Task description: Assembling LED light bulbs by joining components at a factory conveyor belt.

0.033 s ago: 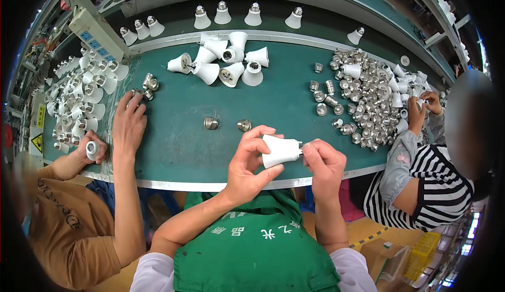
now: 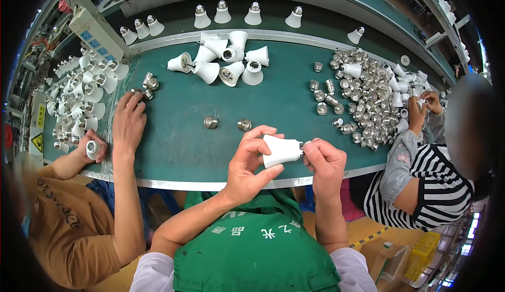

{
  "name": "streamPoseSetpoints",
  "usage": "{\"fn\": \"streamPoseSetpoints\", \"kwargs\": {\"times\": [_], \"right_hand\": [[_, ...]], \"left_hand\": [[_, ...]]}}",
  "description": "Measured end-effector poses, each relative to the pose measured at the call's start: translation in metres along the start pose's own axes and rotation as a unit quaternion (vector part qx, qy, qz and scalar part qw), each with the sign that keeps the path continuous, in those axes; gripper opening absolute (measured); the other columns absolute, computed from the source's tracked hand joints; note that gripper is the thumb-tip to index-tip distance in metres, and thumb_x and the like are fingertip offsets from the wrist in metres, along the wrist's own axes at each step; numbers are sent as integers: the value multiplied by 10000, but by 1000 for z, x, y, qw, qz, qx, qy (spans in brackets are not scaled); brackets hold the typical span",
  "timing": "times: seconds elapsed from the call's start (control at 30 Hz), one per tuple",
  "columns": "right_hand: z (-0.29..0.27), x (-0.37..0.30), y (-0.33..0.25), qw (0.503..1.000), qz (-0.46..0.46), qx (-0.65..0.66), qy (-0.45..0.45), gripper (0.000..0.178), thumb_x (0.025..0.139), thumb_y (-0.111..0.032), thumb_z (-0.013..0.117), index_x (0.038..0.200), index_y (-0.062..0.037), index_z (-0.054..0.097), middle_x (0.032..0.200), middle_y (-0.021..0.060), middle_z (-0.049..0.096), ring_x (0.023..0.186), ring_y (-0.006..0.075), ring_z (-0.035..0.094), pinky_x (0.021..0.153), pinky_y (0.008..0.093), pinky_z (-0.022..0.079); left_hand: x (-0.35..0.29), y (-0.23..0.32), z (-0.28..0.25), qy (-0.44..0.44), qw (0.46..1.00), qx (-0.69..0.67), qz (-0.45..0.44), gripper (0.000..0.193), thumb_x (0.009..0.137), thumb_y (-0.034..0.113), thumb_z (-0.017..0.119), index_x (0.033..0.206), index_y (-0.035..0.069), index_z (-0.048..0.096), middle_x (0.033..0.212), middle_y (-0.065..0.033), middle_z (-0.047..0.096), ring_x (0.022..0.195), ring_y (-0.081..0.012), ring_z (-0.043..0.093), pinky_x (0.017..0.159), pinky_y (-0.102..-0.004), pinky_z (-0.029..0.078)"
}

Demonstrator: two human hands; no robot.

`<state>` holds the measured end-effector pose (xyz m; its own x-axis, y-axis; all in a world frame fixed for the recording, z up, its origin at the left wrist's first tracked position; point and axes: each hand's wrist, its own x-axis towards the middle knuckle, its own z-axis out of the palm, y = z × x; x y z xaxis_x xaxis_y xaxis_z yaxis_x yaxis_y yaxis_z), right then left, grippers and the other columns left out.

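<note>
My left hand holds a white plastic bulb housing over the table's front edge, thumb and fingers wrapped round its wide end. The housing lies on its side, its narrow end pointing right, where small dark prongs stick out. At those prongs my right hand is closed in a pinch; its fingertips hide what they grip. Just beyond my left hand, a metal screw cap stands on the green table, with a second screw cap to its left.
Loose white housings lie at the far middle. A heap of metal caps fills the right side. Capped housings crowd the left, and several stand on the back ledge. Co-workers' hands work at both sides.
</note>
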<state>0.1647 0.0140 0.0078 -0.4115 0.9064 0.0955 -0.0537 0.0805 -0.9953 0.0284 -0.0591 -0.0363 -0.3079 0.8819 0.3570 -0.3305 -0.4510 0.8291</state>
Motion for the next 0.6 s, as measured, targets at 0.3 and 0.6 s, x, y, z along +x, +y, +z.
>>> {"fn": "streamPoseSetpoints", "kwargs": {"times": [0.3, 0.6], "right_hand": [[-15, 2, 9, 977, 123, 159, -67, 178, 797, -127, 610, 726, 35, 630, 547, 19, 487, 468, 67, 382, 409, 214, 238], [-19, -7, 18, 953, 133, 251, -101, 150, 765, -89, 621, 752, 60, 630, 571, 49, 512, 453, 88, 403, 406, 222, 257]], "left_hand": [[-1, 2, 3, 49, 972, -164, -162, 423, 728, 12, 669, 1059, 115, 426, 1225, -110, 373, 1109, -279, 470, 839, -409, 508], [-12, 5, 4, 49, 939, -248, -234, 424, 731, -11, 653, 1056, 145, 430, 1238, -60, 345, 1105, -229, 469, 841, -401, 518]]}}
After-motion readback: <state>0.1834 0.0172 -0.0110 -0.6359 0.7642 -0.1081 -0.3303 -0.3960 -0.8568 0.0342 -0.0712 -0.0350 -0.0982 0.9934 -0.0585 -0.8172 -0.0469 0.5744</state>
